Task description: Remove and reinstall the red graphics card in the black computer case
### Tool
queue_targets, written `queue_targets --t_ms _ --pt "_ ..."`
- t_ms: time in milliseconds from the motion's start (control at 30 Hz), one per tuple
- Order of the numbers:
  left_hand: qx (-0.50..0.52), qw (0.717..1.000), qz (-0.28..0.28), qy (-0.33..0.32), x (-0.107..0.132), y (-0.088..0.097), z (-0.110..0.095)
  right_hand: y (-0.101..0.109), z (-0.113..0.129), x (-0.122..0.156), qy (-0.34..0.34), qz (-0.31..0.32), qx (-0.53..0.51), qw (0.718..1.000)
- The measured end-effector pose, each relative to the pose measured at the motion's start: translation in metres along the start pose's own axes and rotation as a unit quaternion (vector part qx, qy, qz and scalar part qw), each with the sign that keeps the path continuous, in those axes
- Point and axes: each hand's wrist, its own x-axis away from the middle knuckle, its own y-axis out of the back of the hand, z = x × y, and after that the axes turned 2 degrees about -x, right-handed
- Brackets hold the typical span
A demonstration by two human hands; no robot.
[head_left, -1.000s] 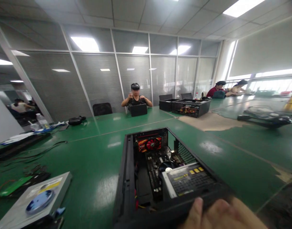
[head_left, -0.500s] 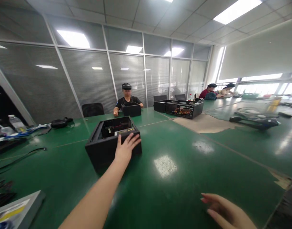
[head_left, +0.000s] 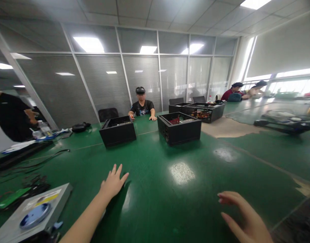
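My left hand (head_left: pixel 113 182) hovers over the green table (head_left: pixel 157 189) with fingers spread and nothing in it. At the lower right, my right hand (head_left: pixel 242 217) is also empty, fingers apart and slightly curled. Two open black computer cases stand further up the table: one (head_left: pixel 117 131) at the left, beyond my left hand, and one (head_left: pixel 179 128) at the right with red parts showing inside. Both are out of touch of my hands.
A grey optical drive (head_left: pixel 33 214) lies at the lower left beside cables (head_left: pixel 23 184). A seated person (head_left: pixel 142 106) faces me across the table. Another person (head_left: pixel 8 113) stands at the far left. More open cases (head_left: pixel 202 111) sit at the back right.
My left hand let go of the black case, which now stands further away. A second case has appeared to its right. The seated person's hands now rest on the table.
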Motion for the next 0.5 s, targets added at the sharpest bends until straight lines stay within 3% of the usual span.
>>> queue_targets --t_ms 100,200,267,333,400,500 --pt "0.008 0.998 0.004 -0.057 0.045 -0.012 -0.003 0.017 0.009 -0.051 0.063 0.009 0.017 0.998" --pt "-0.009 0.996 0.0 -0.09 0.075 -0.015 -0.014 0.028 0.011 -0.149 0.13 0.011 0.06 0.99" --pt "-0.015 0.997 -0.001 -0.082 0.084 -0.012 -0.021 0.027 0.008 -0.225 0.14 0.013 0.127 0.982" --pt "-0.016 0.997 -0.004 -0.074 0.086 -0.007 -0.024 0.021 0.0 -0.291 0.072 0.064 0.193 0.977" --pt "-0.014 0.997 -0.007 -0.074 0.084 -0.004 -0.026 0.013 -0.009 -0.336 -0.02 0.134 0.24 0.961" --pt "-0.01 0.997 -0.007 -0.07 0.082 -0.001 -0.025 0.003 -0.018 -0.36 -0.083 0.198 0.261 0.941"
